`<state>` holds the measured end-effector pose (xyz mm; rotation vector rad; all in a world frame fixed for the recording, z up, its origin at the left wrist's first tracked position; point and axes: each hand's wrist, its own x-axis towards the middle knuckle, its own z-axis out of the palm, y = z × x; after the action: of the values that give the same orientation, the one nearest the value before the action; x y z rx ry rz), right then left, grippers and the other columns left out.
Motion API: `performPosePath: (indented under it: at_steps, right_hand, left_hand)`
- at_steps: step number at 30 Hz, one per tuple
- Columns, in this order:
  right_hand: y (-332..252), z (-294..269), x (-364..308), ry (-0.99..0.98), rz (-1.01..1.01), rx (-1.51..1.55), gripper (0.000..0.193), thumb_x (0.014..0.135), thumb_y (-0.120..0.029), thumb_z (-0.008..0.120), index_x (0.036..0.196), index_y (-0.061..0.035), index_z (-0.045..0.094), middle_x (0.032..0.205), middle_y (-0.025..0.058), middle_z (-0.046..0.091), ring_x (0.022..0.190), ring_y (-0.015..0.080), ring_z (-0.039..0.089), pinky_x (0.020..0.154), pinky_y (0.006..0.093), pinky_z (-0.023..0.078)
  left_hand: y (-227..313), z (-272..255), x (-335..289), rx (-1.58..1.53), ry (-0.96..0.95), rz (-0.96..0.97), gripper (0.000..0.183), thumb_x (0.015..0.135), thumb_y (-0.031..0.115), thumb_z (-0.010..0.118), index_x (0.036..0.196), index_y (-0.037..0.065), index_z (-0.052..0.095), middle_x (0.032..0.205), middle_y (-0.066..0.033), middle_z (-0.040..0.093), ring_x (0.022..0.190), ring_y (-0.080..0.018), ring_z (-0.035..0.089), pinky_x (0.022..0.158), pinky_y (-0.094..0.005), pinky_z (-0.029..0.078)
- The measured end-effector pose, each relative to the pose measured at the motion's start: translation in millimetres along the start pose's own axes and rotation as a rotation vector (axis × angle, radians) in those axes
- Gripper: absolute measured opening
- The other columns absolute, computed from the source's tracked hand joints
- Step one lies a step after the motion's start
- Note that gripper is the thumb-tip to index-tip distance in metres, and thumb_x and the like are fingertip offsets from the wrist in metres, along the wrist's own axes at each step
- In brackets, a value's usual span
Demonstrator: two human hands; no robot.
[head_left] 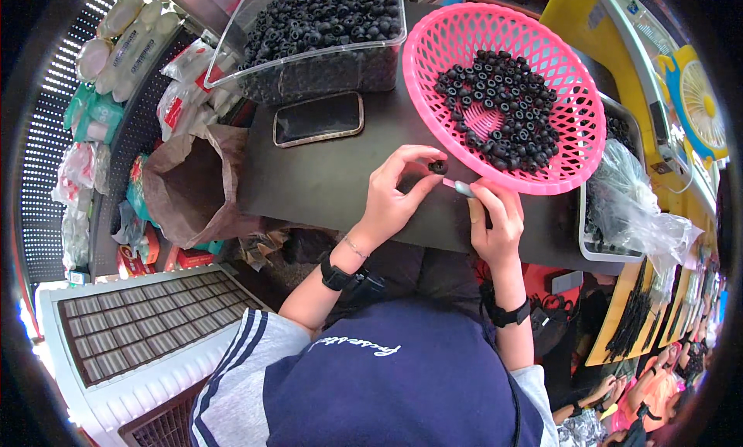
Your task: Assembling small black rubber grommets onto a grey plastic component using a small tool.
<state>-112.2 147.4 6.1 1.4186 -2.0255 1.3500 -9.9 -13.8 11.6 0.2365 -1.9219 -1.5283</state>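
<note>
Two hands are near the middle of the head view. The left hand [393, 193] pinches one small black bead [439, 167] between its thumb and a finger, over the dark table [325, 176]. The right hand [498, 221] has its fingers squeezed on a small pale stick [463, 188]. The stick's pink end points at the bead, and I cannot tell if they touch.

Curly white writing [385, 351] runs across the blue shirt [410, 393] at the lower middle. At the upper left, plastic packs [190, 64] have red labels [171, 114] with print too small to read.

At the top, left of the middle, a big clear box [329, 77] is full of black beads [325, 17]. At the upper right, a pink basket [424, 68] with holes has lots of beads too, with a pink patch showing between them. At the right, a pale tray [611, 255] has black bits [617, 130] in it and a crumpled clear bag [631, 191] on top. At the left, a brown bag [232, 149] has its mouth wide. A phone [318, 119] lies flat just below the clear box.
</note>
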Motion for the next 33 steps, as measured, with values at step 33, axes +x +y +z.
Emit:
performPosePath:
  at_steps: [33]
  right_hand:
    - [3.8, 2.9, -2.0, -0.040, -0.025, -0.017, 0.038, 0.073, 0.001, 0.071, 0.109, -0.0108, 0.068, 0.098, 0.0109, 0.067, 0.084, 0.0310, 0.062, 0.075, 0.0397, 0.049]
  left_hand:
    - [-6.7, -2.6, -3.2, -0.266, -0.047, -0.010, 0.034, 0.081, -0.009, 0.070, 0.111, -0.004, 0.056, 0.106, -0.0157, 0.064, 0.098, -0.0248, 0.067, 0.088, -0.0358, 0.057]
